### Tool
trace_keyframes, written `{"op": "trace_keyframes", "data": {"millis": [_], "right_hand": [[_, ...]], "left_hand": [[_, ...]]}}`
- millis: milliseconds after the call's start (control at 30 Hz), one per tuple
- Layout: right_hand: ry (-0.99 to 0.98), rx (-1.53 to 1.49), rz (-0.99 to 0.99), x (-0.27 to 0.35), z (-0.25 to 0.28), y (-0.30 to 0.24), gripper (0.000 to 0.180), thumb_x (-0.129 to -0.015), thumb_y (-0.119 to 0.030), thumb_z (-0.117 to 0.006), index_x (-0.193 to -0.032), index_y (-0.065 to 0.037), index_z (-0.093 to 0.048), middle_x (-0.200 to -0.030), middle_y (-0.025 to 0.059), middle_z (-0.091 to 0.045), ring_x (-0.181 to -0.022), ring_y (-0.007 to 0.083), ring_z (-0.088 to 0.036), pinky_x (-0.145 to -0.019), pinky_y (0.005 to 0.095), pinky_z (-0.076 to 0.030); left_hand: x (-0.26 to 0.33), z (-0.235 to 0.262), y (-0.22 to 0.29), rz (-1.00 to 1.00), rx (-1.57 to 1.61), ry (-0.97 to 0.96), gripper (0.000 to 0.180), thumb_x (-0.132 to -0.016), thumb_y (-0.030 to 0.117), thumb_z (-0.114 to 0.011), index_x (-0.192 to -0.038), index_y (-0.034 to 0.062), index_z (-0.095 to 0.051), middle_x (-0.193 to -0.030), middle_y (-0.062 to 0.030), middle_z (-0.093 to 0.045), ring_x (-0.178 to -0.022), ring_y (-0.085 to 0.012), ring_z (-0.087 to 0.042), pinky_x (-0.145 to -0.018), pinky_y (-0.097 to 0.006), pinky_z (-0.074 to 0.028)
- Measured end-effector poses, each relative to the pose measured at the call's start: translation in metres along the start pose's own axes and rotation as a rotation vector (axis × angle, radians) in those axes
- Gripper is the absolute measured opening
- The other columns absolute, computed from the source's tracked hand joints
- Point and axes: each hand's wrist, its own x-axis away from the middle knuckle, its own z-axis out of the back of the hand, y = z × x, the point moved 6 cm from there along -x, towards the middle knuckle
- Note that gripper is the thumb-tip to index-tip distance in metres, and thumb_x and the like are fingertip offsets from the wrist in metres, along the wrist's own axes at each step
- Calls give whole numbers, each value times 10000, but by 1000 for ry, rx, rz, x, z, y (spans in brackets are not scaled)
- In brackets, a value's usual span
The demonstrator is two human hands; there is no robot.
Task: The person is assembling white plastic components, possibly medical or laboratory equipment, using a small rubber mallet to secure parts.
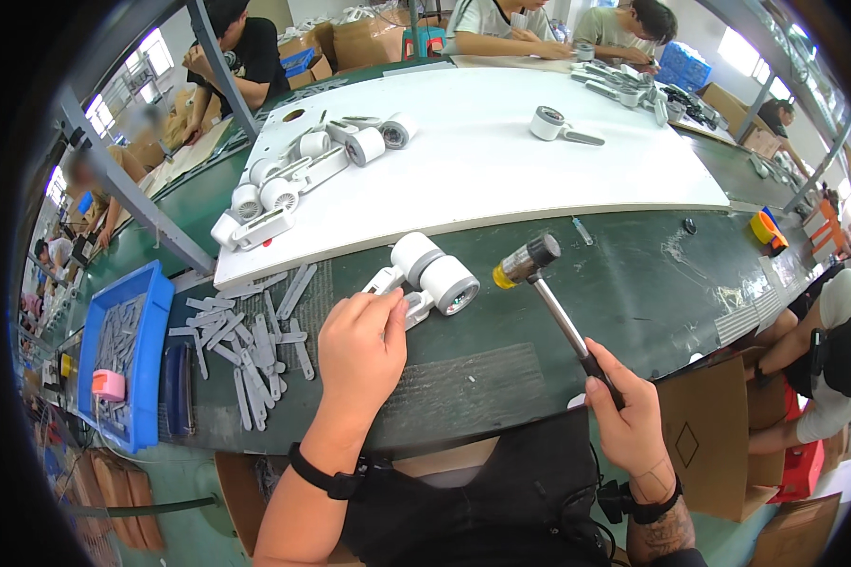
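- In the head view, a cardboard box (709, 402) near the right hand (624, 406) bears a diamond outline; any lettering on the fans or hammer is too small to read.
- The left hand (364, 335) is closed around the handle end of what look like two white fans (444, 283), whose round heads sit side by side just beyond the fingers, over the green table (624, 269).
- The right hand grips the black end of a hammer (560, 312); its yellow and black head is raised near the fans, apart from them.
- Grey strips (255, 354) lie in a loose pile left of the fans, taking up that part of the table.
- Farther left stands a blue bin (164, 307) with more strips and a pink roll (109, 385).
- Beyond the fans, a white board (501, 170) carries a fan cluster (364, 146) and one lone fan (547, 123).
- An orange roll (768, 233) sits at the far right.
- A metal post (137, 194) partly blocks the sight of co-workers on the left.
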Motion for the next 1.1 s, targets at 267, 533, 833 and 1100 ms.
{"op": "trace_keyframes", "data": {"millis": [267,533,833,1100], "right_hand": [[-78,99,117,-18,-19,-28,489,-1052,-23,-717,-1540,-48,-695,-944,192,-775,-779,286,-728,-781,346,-573],[-64,228,294,-33,-27,-63,512,-1038,-23,-736,-1547,-75,-701,-859,151,-713,-694,298,-665,-689,378,-551],[-112,456,399,-36,-44,-63,530,-1025,-64,-754,-1549,-136,-711,-782,94,-626,-663,301,-641,-616,436,-536],[-140,396,293,-23,-33,-62,568,-1013,-10,-746,-1567,-129,-701,-781,105,-632,-631,273,-612,-610,410,-514]], "left_hand": [[2,2,-4,-55,14,-10,134,-948,115,-866,-1076,76,-869,-961,-44,-792,-1035,-314,-680,-914,-433,-525],[2,8,-17,-23,61,-181,184,-924,249,-912,-1077,148,-893,-1014,6,-836,-1164,-252,-657,-1055,-455,-366],[0,10,-10,-75,-74,-117,184,-877,298,-941,-965,151,-874,-934,33,-774,-1116,-233,-659,-1017,-457,-362],[-4,20,9,-140,-209,-91,174,-846,268,-946,-969,173,-869,-932,50,-712,-1035,-215,-646,-906,-445,-397]]}}
